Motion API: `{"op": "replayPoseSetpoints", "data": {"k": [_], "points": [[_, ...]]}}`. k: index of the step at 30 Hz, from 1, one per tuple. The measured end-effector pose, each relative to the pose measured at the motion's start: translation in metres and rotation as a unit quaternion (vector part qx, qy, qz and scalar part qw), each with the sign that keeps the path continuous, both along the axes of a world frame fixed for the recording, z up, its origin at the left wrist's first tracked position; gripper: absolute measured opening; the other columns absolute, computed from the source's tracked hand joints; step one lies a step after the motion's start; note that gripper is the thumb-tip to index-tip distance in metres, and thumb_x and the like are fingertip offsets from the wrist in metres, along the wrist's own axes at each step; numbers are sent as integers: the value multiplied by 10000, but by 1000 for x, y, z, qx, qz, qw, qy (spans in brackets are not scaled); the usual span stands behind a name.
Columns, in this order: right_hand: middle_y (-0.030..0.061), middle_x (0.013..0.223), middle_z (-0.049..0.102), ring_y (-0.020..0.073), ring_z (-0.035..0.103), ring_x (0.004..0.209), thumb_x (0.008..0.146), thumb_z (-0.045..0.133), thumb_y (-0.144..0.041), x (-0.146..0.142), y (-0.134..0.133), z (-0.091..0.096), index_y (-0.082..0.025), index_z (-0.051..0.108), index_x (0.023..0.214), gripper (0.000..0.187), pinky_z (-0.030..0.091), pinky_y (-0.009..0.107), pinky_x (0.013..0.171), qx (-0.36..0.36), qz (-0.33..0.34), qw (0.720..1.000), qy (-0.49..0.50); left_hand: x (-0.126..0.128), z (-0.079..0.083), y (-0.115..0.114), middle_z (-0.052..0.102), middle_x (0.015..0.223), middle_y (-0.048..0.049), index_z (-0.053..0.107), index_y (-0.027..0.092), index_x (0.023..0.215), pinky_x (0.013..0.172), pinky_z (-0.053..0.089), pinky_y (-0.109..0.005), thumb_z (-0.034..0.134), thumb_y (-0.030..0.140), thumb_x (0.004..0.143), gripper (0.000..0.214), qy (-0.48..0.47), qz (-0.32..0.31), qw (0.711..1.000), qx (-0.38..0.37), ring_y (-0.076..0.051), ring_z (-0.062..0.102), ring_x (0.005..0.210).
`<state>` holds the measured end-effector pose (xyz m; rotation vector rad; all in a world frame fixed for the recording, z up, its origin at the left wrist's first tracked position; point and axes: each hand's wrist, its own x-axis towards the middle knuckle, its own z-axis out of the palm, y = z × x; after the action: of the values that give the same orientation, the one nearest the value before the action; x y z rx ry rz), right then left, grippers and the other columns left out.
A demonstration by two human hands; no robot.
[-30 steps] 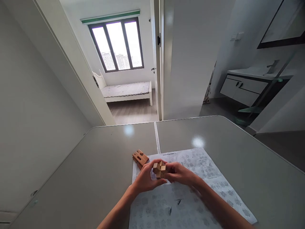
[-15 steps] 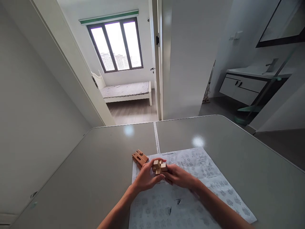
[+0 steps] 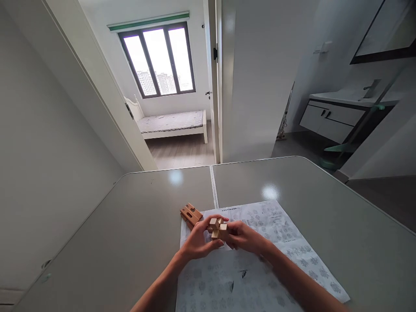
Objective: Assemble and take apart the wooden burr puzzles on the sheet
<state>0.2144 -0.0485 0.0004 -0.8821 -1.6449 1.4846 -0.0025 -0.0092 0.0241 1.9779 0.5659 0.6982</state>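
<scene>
A pale wooden interlocking puzzle (image 3: 218,229) of crossed square bars is held between both hands above the printed sheet. My left hand (image 3: 199,243) curves round its left side, with fingers behind and the thumb in front. From the right, my right hand (image 3: 242,236) grips the puzzle with bent fingers; some of its fingertips are hidden. Beyond my left hand, darker reddish-brown wooden pieces (image 3: 191,214) with slots and small marks lie at the sheet's upper left corner. The printed instruction sheet (image 3: 260,268) shows many small diagrams and has fold creases.
The grey table (image 3: 146,216) has a seam (image 3: 213,186) running away from me and a rounded far edge. Past it, a doorway opens onto a room with a bed (image 3: 175,123) and a window. A washbasin cabinet (image 3: 331,117) stands at the right.
The wooden puzzle has turned slightly in my hands, its right block now showing larger. My right hand has shifted a little around it. The brown pieces stay put.
</scene>
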Motion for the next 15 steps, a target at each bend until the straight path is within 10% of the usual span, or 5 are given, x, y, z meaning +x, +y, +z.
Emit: {"op": "replayPoseSetpoints", "data": {"k": [15], "points": [[-22, 600, 491, 135, 411, 582, 938, 659, -649, -14, -3, -11, -197, 560, 615, 564, 356, 269, 574, 91, -172, 979, -63, 3, -3, -5, 758, 1313, -90, 597, 259, 1354, 1049, 531, -407, 848, 456, 832, 612, 38, 98, 992, 66, -293, 737, 1140]]}}
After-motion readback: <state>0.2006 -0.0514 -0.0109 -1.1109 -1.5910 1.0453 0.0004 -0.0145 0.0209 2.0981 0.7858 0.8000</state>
